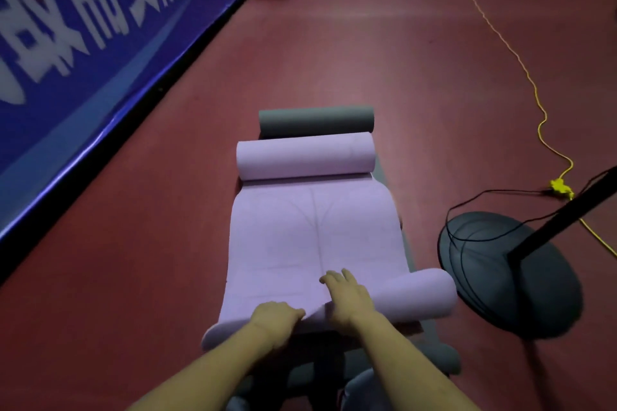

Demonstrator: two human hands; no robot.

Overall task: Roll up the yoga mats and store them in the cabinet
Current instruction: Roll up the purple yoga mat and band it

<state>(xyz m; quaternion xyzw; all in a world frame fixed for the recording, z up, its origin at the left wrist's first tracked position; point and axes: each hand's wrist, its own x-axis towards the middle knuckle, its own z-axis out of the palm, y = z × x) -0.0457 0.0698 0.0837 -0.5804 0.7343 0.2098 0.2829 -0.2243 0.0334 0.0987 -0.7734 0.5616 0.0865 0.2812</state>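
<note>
Purple yoga mat point(314, 237) lies lengthwise on red floor point(334, 53), far end curled into a roll, near end partly rolled; dark grey rolled mat point(315, 122) touches just beyond it. Left hand point(275, 317) grips the near edge, fingers curled round it. Right hand point(347, 297) presses the near roll with fingers extended; fan base point(507, 274) stands near, to the right.

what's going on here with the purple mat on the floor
A person is kneeling at the near end of a purple yoga mat on the red floor and starting to roll it. The left hand pinches the near edge, while the right hand presses flat on the curled part. The far end of the mat is already curled into a roll, and a grey rolled mat lies just beyond it. A black fan base stands to the right. No cabinet is in view.
</note>
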